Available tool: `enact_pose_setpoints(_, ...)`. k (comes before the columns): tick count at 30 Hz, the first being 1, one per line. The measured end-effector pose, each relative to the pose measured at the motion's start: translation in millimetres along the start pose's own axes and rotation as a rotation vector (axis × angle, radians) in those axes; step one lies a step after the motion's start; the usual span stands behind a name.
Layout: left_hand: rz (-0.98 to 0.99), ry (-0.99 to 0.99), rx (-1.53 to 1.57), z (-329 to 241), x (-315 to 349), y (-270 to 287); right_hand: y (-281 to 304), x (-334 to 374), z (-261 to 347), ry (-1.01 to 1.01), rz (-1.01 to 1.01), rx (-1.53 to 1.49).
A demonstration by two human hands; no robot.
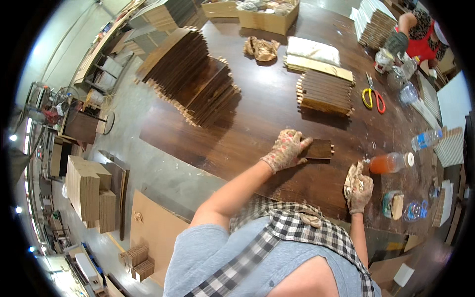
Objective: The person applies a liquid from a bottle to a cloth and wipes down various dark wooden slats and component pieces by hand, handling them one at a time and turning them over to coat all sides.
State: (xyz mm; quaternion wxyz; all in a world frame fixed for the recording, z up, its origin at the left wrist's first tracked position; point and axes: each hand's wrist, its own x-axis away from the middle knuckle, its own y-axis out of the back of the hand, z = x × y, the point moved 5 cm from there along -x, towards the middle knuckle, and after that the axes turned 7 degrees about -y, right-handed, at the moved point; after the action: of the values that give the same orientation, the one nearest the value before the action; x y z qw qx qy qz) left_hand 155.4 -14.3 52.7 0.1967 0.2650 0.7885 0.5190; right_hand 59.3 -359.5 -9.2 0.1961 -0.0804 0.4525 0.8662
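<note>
A short dark-brown wooden board (320, 149) with light dowel pegs at its right end lies on the brown table. My left hand (286, 151), in a patterned work glove, grips the board's left end between thumb and fingers. To the right and nearer to me, my gloved right hand (359, 195) is closed on a crumpled pale rag (352, 178), low by the table's near side. Beyond my left hand is a stack of similar dowelled boards (324, 94). A clear bottle of orange liquid (386, 163) lies just past my right hand.
Taller stacks of dowelled boards (190, 74) stand at the far left of the table. Scissors (371, 96), a brown crumpled cloth (261, 48) and a water bottle (426, 140) lie about. An open jar (393, 205) stands at the right. A co-worker in a red apron (423, 47) works at the far right.
</note>
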Motion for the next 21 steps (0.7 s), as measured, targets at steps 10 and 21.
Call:
enact_pose_setpoints(10,-0.605,0.374,-0.473,70,99,212,2,0,14,-0.016,-0.014,-0.001)
enact_pose_setpoints(21,-0.812,0.205,0.276,109,-5,51,-31,-53,68,0.0,0.174,-0.209)
